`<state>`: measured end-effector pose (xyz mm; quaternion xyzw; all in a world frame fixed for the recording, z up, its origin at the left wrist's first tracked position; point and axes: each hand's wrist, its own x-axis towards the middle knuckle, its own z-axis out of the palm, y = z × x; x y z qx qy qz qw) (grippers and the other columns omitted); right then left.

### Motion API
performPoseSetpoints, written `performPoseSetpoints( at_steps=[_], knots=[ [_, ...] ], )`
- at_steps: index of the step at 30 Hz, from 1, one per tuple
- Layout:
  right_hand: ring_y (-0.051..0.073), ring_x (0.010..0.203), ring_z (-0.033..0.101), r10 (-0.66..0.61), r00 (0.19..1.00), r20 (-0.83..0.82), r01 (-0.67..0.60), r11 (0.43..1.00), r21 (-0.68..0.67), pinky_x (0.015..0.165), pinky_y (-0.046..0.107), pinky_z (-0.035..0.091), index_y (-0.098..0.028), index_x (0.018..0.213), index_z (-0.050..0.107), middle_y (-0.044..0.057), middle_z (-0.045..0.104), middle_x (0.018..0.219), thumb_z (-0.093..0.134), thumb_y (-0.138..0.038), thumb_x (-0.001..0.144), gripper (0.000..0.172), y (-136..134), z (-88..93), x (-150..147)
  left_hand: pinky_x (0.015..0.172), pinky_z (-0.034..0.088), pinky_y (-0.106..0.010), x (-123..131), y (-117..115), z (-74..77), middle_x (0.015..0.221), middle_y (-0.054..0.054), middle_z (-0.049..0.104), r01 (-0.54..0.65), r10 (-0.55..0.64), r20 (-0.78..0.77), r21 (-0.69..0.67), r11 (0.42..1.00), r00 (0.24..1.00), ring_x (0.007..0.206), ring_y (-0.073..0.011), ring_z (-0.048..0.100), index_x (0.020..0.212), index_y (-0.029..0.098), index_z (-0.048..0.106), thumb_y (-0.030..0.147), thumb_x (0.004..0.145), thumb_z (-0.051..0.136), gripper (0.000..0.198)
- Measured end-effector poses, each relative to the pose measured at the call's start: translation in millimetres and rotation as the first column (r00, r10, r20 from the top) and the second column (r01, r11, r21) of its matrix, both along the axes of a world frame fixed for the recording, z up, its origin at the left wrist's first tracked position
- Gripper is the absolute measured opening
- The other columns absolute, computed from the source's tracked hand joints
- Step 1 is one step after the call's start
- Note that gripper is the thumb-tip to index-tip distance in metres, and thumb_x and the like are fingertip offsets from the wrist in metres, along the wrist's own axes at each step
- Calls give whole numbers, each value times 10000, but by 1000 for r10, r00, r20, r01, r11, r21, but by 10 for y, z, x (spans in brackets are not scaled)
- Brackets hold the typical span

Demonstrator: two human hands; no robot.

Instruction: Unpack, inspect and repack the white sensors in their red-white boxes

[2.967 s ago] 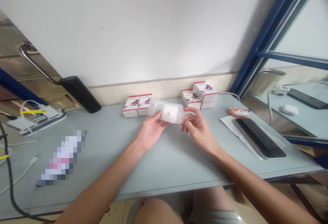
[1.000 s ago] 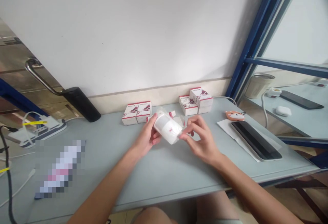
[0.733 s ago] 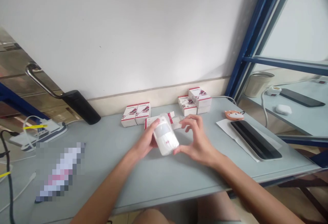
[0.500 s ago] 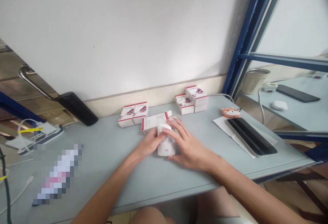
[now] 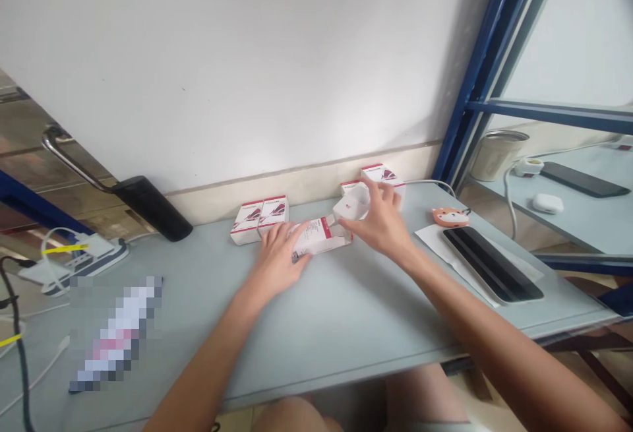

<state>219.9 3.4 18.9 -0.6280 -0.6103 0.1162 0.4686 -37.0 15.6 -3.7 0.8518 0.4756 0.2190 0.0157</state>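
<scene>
My right hand (image 5: 383, 221) is closed on a small white device (image 5: 350, 206) and holds it just above the table, at the open right end of a red-and-white carton (image 5: 321, 237). The carton lies on its side on the grey table (image 5: 316, 326). My left hand (image 5: 275, 257) rests on the carton's left end with its fingers stretched out flat. Both forearms reach in from the bottom edge.
Two shut red-and-white boxes (image 5: 260, 217) stand by the wall, and a stack of like boxes (image 5: 383, 176) is behind my right hand. A black phone (image 5: 489, 264) on paper and an orange fox-shaped item (image 5: 449, 216) lie right. A black cylinder (image 5: 153, 208), a power strip (image 5: 79, 254) and cables are left.
The white device, held in both hands near me, moved away to the carton's open end in my right hand. My left hand let go of it and came down on the carton.
</scene>
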Motion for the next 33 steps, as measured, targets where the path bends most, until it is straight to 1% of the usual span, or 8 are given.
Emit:
performPoseSetpoints(
  at_steps=[3, 6, 9, 13, 18, 21, 26, 33],
  knots=[
    [483, 1352, 366, 47, 999, 22, -45, 996, -74, 936, 594, 532, -316, 1489, 510, 178, 412, 1427, 843, -361, 674, 881, 91, -4, -26, 1119, 412, -555, -2, -12, 8, 1372, -105, 530, -22, 19, 60, 40, 999, 998, 1301, -361, 480, 1503, 368, 519, 264, 891, 722, 654],
    [460, 1367, 363, 65, 998, -18, -66, 994, -92, 1028, 621, 486, -324, 1510, 499, 162, 414, 1427, 862, -397, 665, 923, 29, -33, -53, 1128, 418, -542, 10, -35, 6, 1406, -95, 478, 2, -10, 91, 89, 996, 996, 1326, -360, 451, 1504, 393, 508, 232, 881, 741, 684],
    [433, 1375, 366, 74, 997, -35, -75, 997, -33, 1077, 629, 455, -351, 1506, 504, 145, 411, 1442, 867, -399, 680, 903, -65, -35, -74, 1154, 399, -557, 35, -50, -20, 1416, -94, 461, 21, -37, 124, 130, 991, 992, 1350, -363, 436, 1494, 396, 515, 244, 889, 752, 667],
    [392, 1383, 387, 103, 994, -41, -99, 992, 80, 1129, 613, 434, -382, 1496, 500, 118, 407, 1466, 851, -392, 730, 843, -111, -28, -117, 1159, 414, -556, 73, -60, -27, 1375, -103, 462, -20, -25, 275, 158, 987, 961, 1342, -347, 483, 1451, 363, 544, 245, 835, 817, 684],
    [369, 1427, 379, 133, 989, -62, -121, 979, 163, 1167, 577, 426, -364, 1457, 543, 113, 392, 1489, 814, -454, 800, 716, -103, -70, -164, 1163, 436, -535, 100, -69, -14, 1359, -111, 464, 7, -79, 391, 181, 983, 917, 1352, -327, 509, 1441, 357, 542, 242, 822, 826, 691],
    [361, 1390, 417, 143, 989, -47, -131, 970, 204, 1170, 585, 416, -343, 1502, 517, 126, 453, 1456, 761, -487, 875, 688, -100, -105, -171, 1179, 423, -540, 111, -62, -37, 1339, -111, 477, 8, -82, 421, 174, 985, 903, 1361, -326, 510, 1429, 351, 551, 239, 807, 835, 692],
    [302, 1301, 512, 354, 935, -20, -341, 913, 225, 1170, 552, 405, -329, 1606, 401, 95, 633, 1388, 482, -467, 1075, 555, -182, -90, -216, 1193, 409, -552, 75, -12, -86, 1330, -111, 497, -77, -12, 486, 163, 984, 874, 1356, -322, 514, 1485, 333, 506, 234, 824, 812, 735],
    [367, 1472, 385, 475, 857, 200, -503, 855, 128, 1235, 655, 254, -369, 1625, 389, 46, 707, 1399, 633, -400, 996, 676, -306, -58, -250, 1188, 416, -566, 50, -38, -154, 1342, -124, 445, -37, -40, 438, 165, 986, 898, 1346, -346, 527, 1603, 362, 405, 352, 871, 797, 830]
  ],
)
